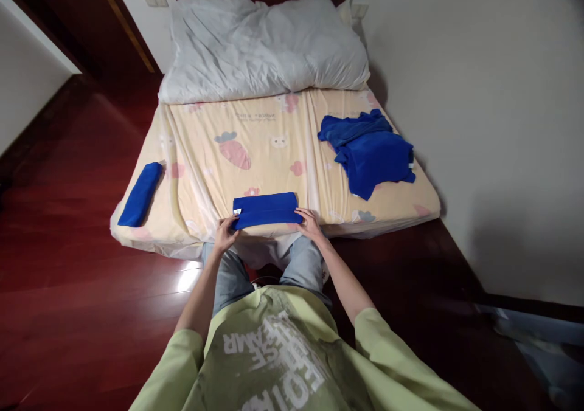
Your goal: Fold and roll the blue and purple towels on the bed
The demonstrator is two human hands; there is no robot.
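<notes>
Two bare hands work at the near edge of the bed, one at each end of a flat, folded, bright-blue fabric rectangle (267, 210). The left hand (227, 234) has its thumb and fingertips drawn together, pinching the left end just below a small white label (238, 211); the right hand (310, 224) pinches the right end likewise, its other fingers slightly bent. The blue rectangle thus lies between the two sets of fingertips, on a pale-yellow sheet printed with carrots and rabbits (191, 137). Well to the left of the left fingers, near the bed's corner, rests a narrow, folded, bright-blue fabric bundle (142, 193), slanted. To the right of the right fingers and farther off, a loose, rumpled heap of blue cloth (374, 155) spreads over the sheet. Beyond all the fingers, at the far end, a puffy, white, creased quilt (269, 46) stretches across the bed
</notes>
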